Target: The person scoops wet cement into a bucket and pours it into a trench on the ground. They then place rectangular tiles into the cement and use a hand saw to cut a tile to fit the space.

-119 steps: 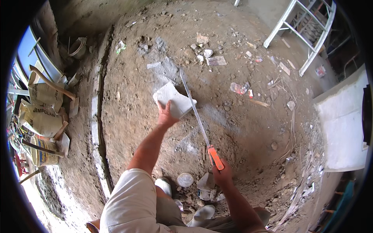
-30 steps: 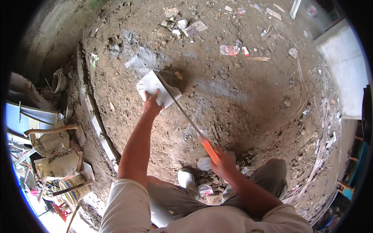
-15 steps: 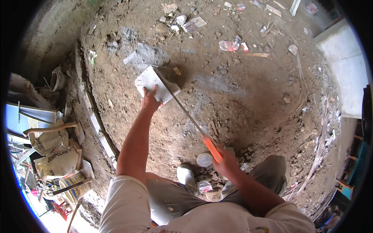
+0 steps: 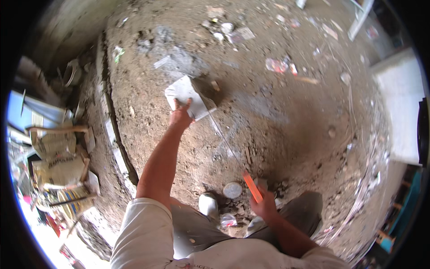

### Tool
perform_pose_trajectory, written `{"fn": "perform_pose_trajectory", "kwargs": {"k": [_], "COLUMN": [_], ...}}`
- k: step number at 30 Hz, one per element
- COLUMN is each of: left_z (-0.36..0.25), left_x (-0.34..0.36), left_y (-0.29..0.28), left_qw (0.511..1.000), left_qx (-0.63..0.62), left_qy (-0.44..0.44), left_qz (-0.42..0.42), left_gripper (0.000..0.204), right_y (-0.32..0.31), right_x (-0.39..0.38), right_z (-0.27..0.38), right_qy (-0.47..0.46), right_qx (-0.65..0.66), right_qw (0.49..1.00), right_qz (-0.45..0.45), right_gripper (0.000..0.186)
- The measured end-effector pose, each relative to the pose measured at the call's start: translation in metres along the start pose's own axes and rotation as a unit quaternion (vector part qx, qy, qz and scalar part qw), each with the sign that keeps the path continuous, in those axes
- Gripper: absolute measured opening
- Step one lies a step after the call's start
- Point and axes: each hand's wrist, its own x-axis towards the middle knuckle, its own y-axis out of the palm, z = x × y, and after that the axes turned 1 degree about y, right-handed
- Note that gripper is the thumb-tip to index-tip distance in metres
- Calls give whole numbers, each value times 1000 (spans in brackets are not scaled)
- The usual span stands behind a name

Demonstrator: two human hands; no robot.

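A pale white block (image 4: 181, 91), a slab with a rough right side, rests tilted on the dirt floor. My left hand (image 4: 181, 117) presses on its near edge, fingers spread over the top face and thumb at the side, holding it steady. Closer to my body, my right hand (image 4: 264, 204) is closed round the orange handle of a long hand saw (image 4: 252, 184). Its thin blade shows nearly edge-on and blurred, reaching from the handle toward the block's near right corner. Whether the tip touches the block cannot be made out.
A round pale lid (image 4: 232, 190) lies by my boot (image 4: 208, 205). Crushed plastic packaging (image 4: 277, 66) and stones litter the far ground. On the left, a narrow trench (image 4: 117, 139) runs beside sacks (image 4: 60, 170) and a bucket (image 4: 74, 201). A white wall panel (image 4: 398, 103) stands right.
My right hand has drawn the saw back toward my body, so its blade no longer lies along the block. The left hand keeps its place on the block. The whole view has shifted slightly.
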Motion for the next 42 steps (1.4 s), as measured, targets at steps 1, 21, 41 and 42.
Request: {"fn": "perform_pose_trajectory", "kwargs": {"k": [1, 21, 41, 42], "left_z": [1, 0, 5, 4], "left_x": [-1, -3, -11, -9], "left_y": [-1, -2, -12, -13], "left_qw": [1000, 999, 999, 999], "left_qx": [-20, -28, -34, -30], "left_qy": [1, -38, -13, -9], "left_qz": [-10, 14, 22, 17], "left_gripper": [107, 85, 80, 80], "right_y": [-3, 34, 23, 14], "right_x": [2, 120, 17, 8], "right_z": [0, 38, -20, -17], "right_qy": [2, 37, -42, -30], "right_qx": [-15, -82, -83, -77], "right_qw": [1000, 994, 995, 996], "right_qz": [17, 55, 27, 30], "right_gripper": [25, 27, 38, 40]}}
